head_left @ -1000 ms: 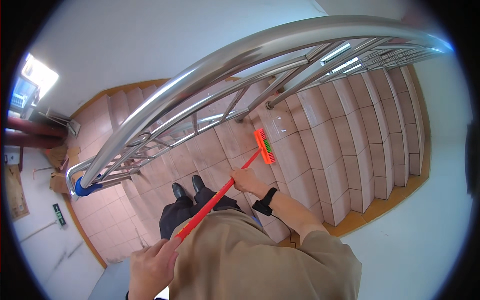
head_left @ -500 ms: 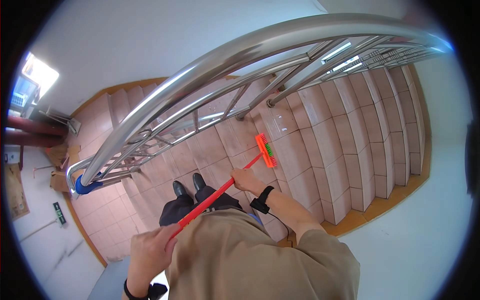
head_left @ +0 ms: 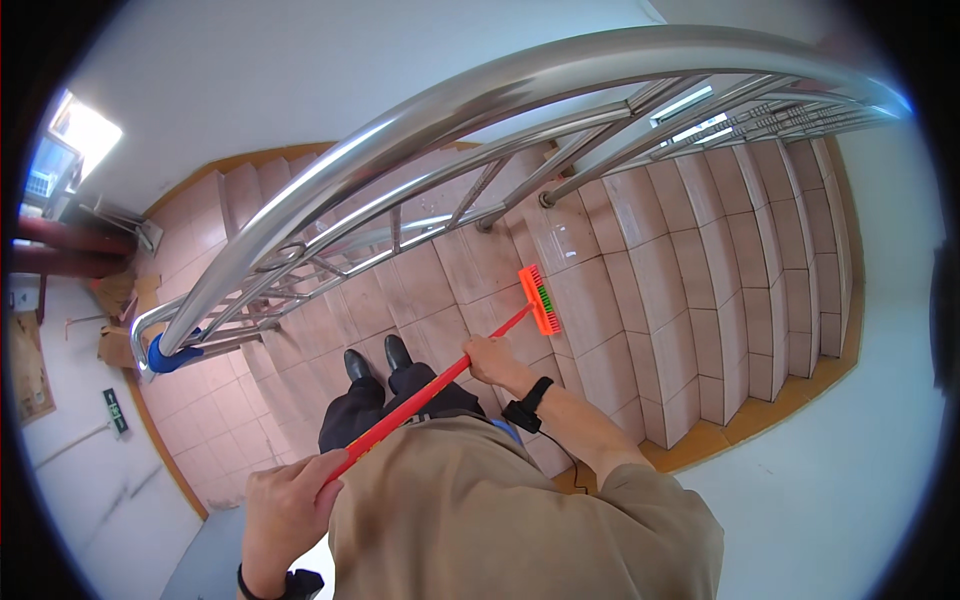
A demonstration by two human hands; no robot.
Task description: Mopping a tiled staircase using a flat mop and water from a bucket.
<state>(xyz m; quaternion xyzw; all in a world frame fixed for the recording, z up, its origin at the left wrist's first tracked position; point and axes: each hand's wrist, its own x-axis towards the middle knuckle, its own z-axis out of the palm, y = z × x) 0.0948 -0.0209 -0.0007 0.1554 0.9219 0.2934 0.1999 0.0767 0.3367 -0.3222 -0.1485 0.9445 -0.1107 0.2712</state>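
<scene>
A long-handled scrub brush slants across my body, its red handle (head_left: 405, 410) running from lower left to upper right. The upper end of the handle is in my left hand (head_left: 288, 512), closed round it at the lower left. Farther along, my right hand (head_left: 493, 361) grips the same handle in front of my waist. The orange brush head (head_left: 538, 292), with red and green bristles, rests against a tiled stair step beyond my right hand. Its bristles face right, toward the riser of the step above.
Tiled stairs (head_left: 690, 290) climb to the right, edged by a white wall (head_left: 800, 470). A shiny metal handrail (head_left: 400, 130) curves across ahead, with a blue wrapping (head_left: 170, 357) at its lower end. My dark shoes (head_left: 397, 351) stand on a step. Cardboard (head_left: 118, 342) lies at the left.
My left hand has shifted slightly left and down with the handle's end. The brush head has tipped a little, showing more bristles on its right side. My right hand keeps its grip.
</scene>
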